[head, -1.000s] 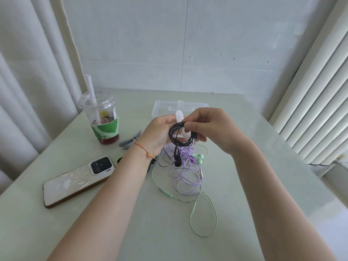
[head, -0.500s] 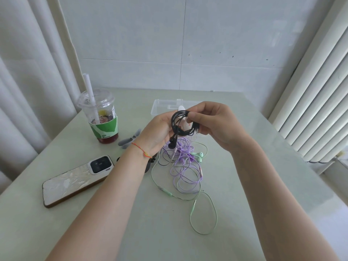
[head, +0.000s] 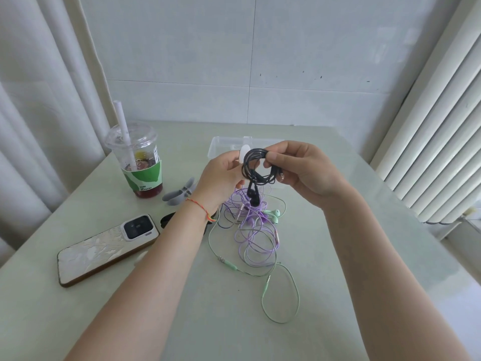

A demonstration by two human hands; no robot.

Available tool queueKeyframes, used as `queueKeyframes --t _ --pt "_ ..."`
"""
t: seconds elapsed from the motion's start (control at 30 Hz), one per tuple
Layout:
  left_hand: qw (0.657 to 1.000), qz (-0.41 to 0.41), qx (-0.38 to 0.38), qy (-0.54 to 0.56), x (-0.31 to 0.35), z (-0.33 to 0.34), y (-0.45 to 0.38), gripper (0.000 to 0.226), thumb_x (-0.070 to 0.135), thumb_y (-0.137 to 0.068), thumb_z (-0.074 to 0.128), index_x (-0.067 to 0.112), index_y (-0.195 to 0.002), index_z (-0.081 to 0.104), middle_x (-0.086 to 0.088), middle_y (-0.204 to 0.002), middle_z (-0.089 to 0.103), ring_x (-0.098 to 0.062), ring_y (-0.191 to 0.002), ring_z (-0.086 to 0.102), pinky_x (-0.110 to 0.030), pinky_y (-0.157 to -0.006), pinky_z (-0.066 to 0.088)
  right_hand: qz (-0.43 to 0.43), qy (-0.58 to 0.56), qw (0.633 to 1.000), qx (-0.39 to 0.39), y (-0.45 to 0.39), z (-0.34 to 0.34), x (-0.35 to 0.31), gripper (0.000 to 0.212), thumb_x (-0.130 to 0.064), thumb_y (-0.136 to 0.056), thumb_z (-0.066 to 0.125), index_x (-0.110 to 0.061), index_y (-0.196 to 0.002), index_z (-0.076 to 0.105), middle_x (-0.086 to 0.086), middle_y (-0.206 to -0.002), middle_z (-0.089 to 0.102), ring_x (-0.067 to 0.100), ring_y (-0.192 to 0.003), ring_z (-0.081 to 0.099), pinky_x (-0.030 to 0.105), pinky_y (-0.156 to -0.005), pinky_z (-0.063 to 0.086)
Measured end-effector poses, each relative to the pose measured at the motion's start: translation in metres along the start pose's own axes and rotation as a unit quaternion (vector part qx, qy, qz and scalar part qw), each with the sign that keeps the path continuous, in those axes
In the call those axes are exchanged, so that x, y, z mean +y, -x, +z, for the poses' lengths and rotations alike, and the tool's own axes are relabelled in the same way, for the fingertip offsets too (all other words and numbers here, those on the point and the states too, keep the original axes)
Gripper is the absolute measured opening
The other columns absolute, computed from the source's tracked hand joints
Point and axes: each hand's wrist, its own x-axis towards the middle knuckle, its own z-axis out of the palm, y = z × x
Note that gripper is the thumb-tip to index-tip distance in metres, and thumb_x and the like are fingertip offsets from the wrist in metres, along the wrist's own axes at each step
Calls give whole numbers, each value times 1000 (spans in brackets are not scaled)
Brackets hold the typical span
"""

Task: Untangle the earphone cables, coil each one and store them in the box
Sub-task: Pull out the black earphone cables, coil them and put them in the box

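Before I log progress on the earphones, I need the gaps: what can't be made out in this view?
- Box: the hands and black earphones cover most of it; contents unseen.
- White clip: mostly behind the black coil; how the left hand holds it is hidden.
- Dark item near the phone: left forearm covers it.
- Purple earphones and green earphones: overlapping; knots unclear.

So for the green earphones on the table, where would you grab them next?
Probably the green plug end: the loop nearest the person lies flat and apart from the purple cable. Pinch it from above, on the near side. The green earbuds sit against the purple tangle, so pulling there would likely drag it along.
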Motion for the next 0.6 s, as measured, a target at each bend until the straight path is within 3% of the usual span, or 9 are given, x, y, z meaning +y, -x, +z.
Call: queueKeyframes --t 0.1,0.27,0.43,0.5,0.6 --pt "1000 10 -24 -4 -2 -2 0 9 21 -93 63 24 -100 68 -6 -84 61 -16 -70 51 -20 -58 44 -12 -15 999 37 0 -6 -3 10 -1 -89 59 -6 -84 66 4 -70 65 12 -56 48 18 -50 36" --pt "996 13 -84 -11 2 -2 5 14 26 -97 57 32 -105 67 4 -85 67 -14 -68 61 -24 -49 47 -37 4 996 79 0 -6 -6 12 2 -90 59 -5 -83 65 4 -67 66 11 -50 48 18 -47 34" --pt "995 18 -99 2 6 2 8 33 4 -95 55 33 -98 68 7 -82 69 -10 -61 60 -24 -48 46 -61 83 987 120 -1 -3 -4 11 3 -88 63 -6 -84 67 5 -66 65 13 -47 48 21 -46 35" --pt "995 24 -101 -5 5 3 8 36 -1 -94 54 31 -98 68 4 -86 70 -19 -69 64 -24 -49 46 -66 99 984 135 -2 -2 -4 10 3 -87 64 -5 -83 67 6 -66 65 14 -46 49 21 -45 36" --pt "995 31 -99 -2 1 3 5 38 -5 -92 54 30 -97 69 4 -92 72 -45 -91 64 -24 -52 46 -68 131 977 151 -2 0 -4 9 3 -86 65 -5 -83 68 7 -64 65 15 -45 48 22 -44 36"
